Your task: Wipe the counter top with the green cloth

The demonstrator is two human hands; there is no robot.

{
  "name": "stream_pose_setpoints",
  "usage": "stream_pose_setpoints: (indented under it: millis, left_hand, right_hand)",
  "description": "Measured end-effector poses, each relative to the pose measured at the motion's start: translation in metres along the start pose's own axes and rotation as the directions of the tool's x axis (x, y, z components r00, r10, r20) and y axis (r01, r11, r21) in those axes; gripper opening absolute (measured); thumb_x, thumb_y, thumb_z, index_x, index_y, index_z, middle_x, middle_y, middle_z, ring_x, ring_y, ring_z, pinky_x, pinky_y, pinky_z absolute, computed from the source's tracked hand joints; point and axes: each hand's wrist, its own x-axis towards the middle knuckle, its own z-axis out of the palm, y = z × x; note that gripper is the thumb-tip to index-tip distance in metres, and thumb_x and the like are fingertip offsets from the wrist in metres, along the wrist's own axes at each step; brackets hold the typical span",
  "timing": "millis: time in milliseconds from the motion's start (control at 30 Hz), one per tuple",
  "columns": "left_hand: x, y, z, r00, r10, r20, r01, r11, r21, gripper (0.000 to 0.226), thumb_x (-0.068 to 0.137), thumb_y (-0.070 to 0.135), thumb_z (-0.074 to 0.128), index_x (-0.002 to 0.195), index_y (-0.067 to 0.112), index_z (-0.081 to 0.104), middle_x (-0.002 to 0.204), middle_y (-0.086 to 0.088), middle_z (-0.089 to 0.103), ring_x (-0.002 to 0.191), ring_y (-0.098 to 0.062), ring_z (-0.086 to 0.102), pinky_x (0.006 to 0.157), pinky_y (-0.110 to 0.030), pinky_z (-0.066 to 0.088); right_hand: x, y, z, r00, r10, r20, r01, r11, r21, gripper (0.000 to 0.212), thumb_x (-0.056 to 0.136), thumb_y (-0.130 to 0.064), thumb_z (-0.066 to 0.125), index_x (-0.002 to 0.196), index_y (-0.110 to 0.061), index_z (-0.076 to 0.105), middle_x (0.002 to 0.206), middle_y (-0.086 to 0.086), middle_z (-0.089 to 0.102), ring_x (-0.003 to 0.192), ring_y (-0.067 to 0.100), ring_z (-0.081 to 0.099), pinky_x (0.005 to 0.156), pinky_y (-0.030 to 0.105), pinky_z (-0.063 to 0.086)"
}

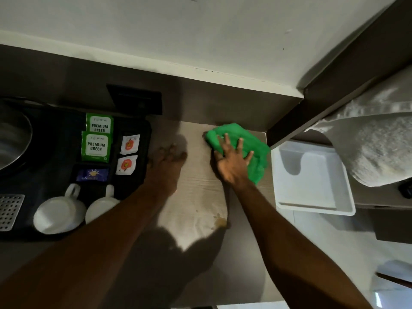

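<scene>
The green cloth lies bunched on the pale wood-grain counter top, near its back right corner. My right hand presses flat on the cloth with fingers spread. To the left of it, my left hand rests palm down on the bare counter, beside the black tray, holding nothing. A brownish stain marks the counter nearer to me, between my two forearms.
A black tray at the left holds green tea sachets, small sachets and two upturned white cups. A metal kettle sits far left. Right of the counter's edge are a white bin and a white towel.
</scene>
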Motion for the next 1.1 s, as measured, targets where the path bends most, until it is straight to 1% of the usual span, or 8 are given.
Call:
stream_pose_setpoints:
  millis: [133, 300, 400, 567, 767, 900, 967, 1100]
  left_hand:
    - [-0.003, -0.006, -0.009, 0.992, 0.045, 0.116, -0.05, 0.998, 0.044, 0.121, 0.062, 0.031, 0.085, 0.148, 0.033, 0.001, 0.161, -0.004, -0.009, 0.146, -0.037, -0.001, 0.119, -0.057, 0.015]
    - [-0.009, -0.005, -0.002, 0.997, 0.029, 0.073, -0.03, 0.999, 0.015, 0.129, 0.056, 0.033, 0.087, 0.148, 0.033, -0.003, 0.161, -0.003, -0.01, 0.147, -0.033, -0.005, 0.119, -0.053, 0.01]
    - [-0.015, -0.004, 0.004, 0.999, 0.017, -0.043, -0.018, 0.999, -0.028, 0.125, 0.055, 0.027, 0.088, 0.149, 0.023, 0.006, 0.161, -0.006, 0.007, 0.148, -0.03, 0.006, 0.119, -0.049, 0.014]
    - [-0.026, -0.006, 0.014, 0.995, -0.049, -0.083, 0.038, 0.99, -0.133, 0.11, 0.055, 0.03, 0.09, 0.144, 0.017, 0.026, 0.157, -0.023, 0.013, 0.146, -0.038, 0.008, 0.121, -0.048, 0.018]
    - [-0.022, -0.013, 0.018, 0.999, 0.013, 0.041, -0.014, 0.999, 0.036, 0.112, 0.073, 0.039, 0.075, 0.148, 0.012, -0.004, 0.158, -0.023, -0.007, 0.146, -0.04, -0.005, 0.122, -0.05, 0.006]
    - [-0.022, -0.012, 0.014, 0.998, 0.048, 0.047, -0.052, 0.992, 0.11, 0.117, 0.066, 0.044, 0.08, 0.148, 0.007, 0.005, 0.156, -0.029, -0.003, 0.144, -0.045, 0.003, 0.121, -0.053, 0.012]
    - [-0.022, -0.018, 0.007, 0.985, 0.067, 0.157, -0.093, 0.982, 0.164, 0.133, 0.058, 0.046, 0.084, 0.148, 0.009, -0.007, 0.154, -0.03, -0.015, 0.143, -0.047, -0.007, 0.12, -0.053, 0.006]
    - [-0.03, -0.022, 0.018, 0.969, 0.073, 0.238, -0.129, 0.964, 0.231, 0.154, 0.045, 0.047, 0.09, 0.143, 0.015, -0.025, 0.152, -0.026, -0.029, 0.141, -0.047, -0.019, 0.117, -0.052, 0.0]
  right_hand:
    - [-0.021, 0.026, 0.002, 0.964, -0.213, 0.162, 0.246, 0.943, -0.223, 0.062, 0.094, -0.066, 0.02, 0.152, -0.053, 0.006, 0.167, -0.015, -0.004, 0.153, 0.026, -0.014, 0.114, 0.071, -0.011]
    - [-0.009, 0.025, 0.003, 0.996, 0.046, 0.076, -0.027, 0.974, -0.225, 0.078, 0.075, -0.088, -0.006, 0.148, -0.06, -0.003, 0.167, -0.012, -0.015, 0.15, 0.036, -0.023, 0.107, 0.073, -0.02]
    - [0.001, -0.021, 0.02, 0.994, 0.101, 0.036, -0.095, 0.985, -0.144, 0.076, 0.078, -0.082, -0.006, 0.149, -0.059, 0.003, 0.169, -0.006, -0.008, 0.15, 0.041, -0.018, 0.106, 0.077, -0.017]
    - [-0.036, -0.022, 0.032, 0.991, -0.123, 0.056, 0.134, 0.947, -0.291, 0.055, 0.096, -0.064, 0.008, 0.15, -0.056, 0.012, 0.169, -0.004, 0.005, 0.152, 0.041, -0.005, 0.106, 0.08, -0.009]
    - [0.009, 0.013, -0.009, 0.957, 0.285, -0.046, -0.288, 0.95, -0.121, 0.054, 0.102, -0.057, 0.019, 0.154, -0.051, 0.007, 0.169, 0.0, -0.004, 0.15, 0.045, -0.012, 0.105, 0.082, -0.005]
    - [-0.012, -0.04, 0.037, 0.997, -0.06, 0.055, 0.072, 0.965, -0.253, 0.054, 0.098, -0.057, 0.018, 0.152, -0.054, 0.009, 0.169, -0.002, 0.001, 0.151, 0.043, -0.01, 0.106, 0.08, -0.011]
    - [-0.045, -0.013, 0.038, 0.977, -0.18, 0.119, 0.209, 0.926, -0.313, 0.053, 0.098, -0.059, 0.016, 0.15, -0.058, 0.006, 0.169, -0.007, 0.001, 0.152, 0.038, -0.009, 0.107, 0.077, -0.009]
    - [-0.047, 0.045, -0.003, 0.992, 0.116, 0.042, -0.101, 0.96, -0.262, 0.051, 0.101, -0.058, 0.018, 0.15, -0.059, 0.004, 0.168, -0.01, -0.01, 0.152, 0.036, -0.014, 0.11, 0.078, -0.005]
